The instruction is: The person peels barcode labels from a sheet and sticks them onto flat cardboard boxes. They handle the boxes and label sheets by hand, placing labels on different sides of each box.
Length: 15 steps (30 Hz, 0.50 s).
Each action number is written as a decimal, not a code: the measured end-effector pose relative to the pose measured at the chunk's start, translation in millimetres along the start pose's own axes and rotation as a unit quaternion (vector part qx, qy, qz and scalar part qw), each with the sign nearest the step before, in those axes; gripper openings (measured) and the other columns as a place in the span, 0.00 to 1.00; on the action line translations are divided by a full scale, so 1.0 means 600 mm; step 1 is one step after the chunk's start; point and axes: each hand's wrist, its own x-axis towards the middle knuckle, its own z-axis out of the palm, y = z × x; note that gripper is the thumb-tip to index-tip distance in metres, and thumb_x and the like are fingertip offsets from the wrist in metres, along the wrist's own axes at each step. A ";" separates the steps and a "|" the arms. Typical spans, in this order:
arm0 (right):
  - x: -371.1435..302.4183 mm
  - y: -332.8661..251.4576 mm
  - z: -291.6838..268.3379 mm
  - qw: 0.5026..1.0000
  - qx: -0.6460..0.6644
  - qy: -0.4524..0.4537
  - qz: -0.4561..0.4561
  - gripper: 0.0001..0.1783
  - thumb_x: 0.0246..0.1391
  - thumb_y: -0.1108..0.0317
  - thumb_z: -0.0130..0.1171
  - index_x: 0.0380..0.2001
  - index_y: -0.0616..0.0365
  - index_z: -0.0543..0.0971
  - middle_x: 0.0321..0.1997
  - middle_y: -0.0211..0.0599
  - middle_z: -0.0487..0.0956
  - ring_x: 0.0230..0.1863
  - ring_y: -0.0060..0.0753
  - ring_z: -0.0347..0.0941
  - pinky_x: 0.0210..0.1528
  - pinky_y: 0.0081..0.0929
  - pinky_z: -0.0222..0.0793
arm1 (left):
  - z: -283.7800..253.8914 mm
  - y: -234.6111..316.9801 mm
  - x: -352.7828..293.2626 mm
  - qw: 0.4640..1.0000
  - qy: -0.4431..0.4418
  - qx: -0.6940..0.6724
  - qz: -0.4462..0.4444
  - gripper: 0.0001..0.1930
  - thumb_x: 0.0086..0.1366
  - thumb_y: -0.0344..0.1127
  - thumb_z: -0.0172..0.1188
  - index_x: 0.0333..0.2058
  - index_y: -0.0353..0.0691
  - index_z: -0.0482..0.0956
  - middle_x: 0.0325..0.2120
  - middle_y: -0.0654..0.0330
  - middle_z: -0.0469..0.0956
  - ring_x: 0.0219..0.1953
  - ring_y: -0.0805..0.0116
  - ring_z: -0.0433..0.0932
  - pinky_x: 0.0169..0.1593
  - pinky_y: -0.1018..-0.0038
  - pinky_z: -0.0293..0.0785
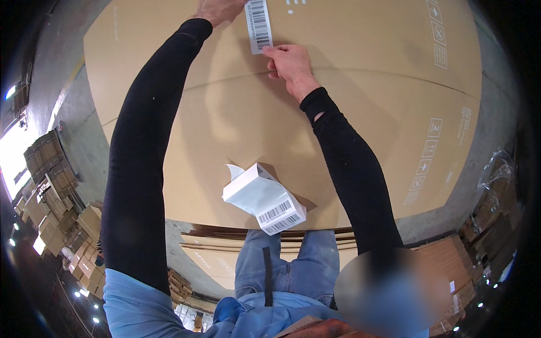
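A white barcode label (259, 27) is stretched lengthwise over the top of a large brown cardboard box (242, 112). My right hand (292, 63) pinches the label's lower corner between thumb and fingers. At the upper edge of the view, my left hand (221, 9) is closed at the label's other end, its fingertips partly cut off. Nearer to me on the same box lies a folded stack of white barcode labels (262, 197), with one loose flap sticking up at its left.
More flat cardboard (211, 260) is layered under the box, close to my legs. Stacked cartons (53, 163) stand on the floor at the left. Clear plastic wrap (496, 169) covers something at the right, and a brown carton (439, 265) sits at the lower right.
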 end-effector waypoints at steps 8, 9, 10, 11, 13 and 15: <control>-0.005 -0.009 0.001 1.000 -0.024 -0.003 0.007 0.12 0.58 0.64 0.66 0.35 0.65 0.82 0.22 0.30 0.77 0.20 0.21 0.70 0.24 0.23 0.73 | 0.005 0.002 -0.012 1.000 0.020 0.015 0.007 0.12 0.53 0.44 0.68 0.26 0.42 0.84 0.26 0.52 0.82 0.36 0.50 0.79 0.55 0.56 0.67; -0.005 -0.009 0.001 1.000 -0.028 -0.002 0.007 0.12 0.58 0.64 0.66 0.35 0.65 0.82 0.22 0.31 0.77 0.20 0.21 0.71 0.24 0.22 0.73 | 0.006 0.003 -0.013 1.000 0.021 0.014 0.007 0.12 0.53 0.44 0.68 0.26 0.42 0.84 0.26 0.52 0.82 0.37 0.50 0.79 0.55 0.56 0.66; -0.004 -0.008 0.002 1.000 -0.030 0.000 0.008 0.12 0.58 0.65 0.66 0.35 0.65 0.82 0.22 0.31 0.77 0.20 0.21 0.71 0.24 0.22 0.73 | 0.006 0.003 -0.013 1.000 0.022 0.014 0.007 0.12 0.53 0.45 0.68 0.26 0.42 0.84 0.26 0.53 0.82 0.37 0.50 0.79 0.56 0.56 0.66; -0.003 -0.008 0.003 0.999 -0.031 0.004 0.008 0.12 0.58 0.65 0.66 0.35 0.65 0.82 0.22 0.31 0.77 0.21 0.21 0.72 0.24 0.22 0.73 | 0.005 0.003 -0.013 1.000 0.017 0.012 0.007 0.12 0.53 0.45 0.68 0.26 0.42 0.84 0.26 0.53 0.82 0.37 0.50 0.79 0.56 0.56 0.66; 0.000 -0.005 0.004 0.999 -0.036 0.009 0.006 0.11 0.57 0.65 0.66 0.34 0.65 0.82 0.23 0.31 0.78 0.21 0.21 0.73 0.24 0.22 0.73 | 0.002 0.003 -0.011 1.000 0.007 0.007 0.010 0.12 0.53 0.45 0.68 0.26 0.42 0.84 0.26 0.53 0.82 0.36 0.51 0.80 0.56 0.56 0.66; 0.001 -0.002 0.006 0.999 -0.041 0.007 0.000 0.11 0.57 0.66 0.65 0.34 0.65 0.82 0.23 0.32 0.78 0.22 0.21 0.74 0.24 0.22 0.72 | -0.004 0.004 -0.008 1.000 0.004 -0.002 0.008 0.11 0.54 0.44 0.69 0.26 0.42 0.84 0.26 0.52 0.83 0.35 0.51 0.80 0.54 0.57 0.68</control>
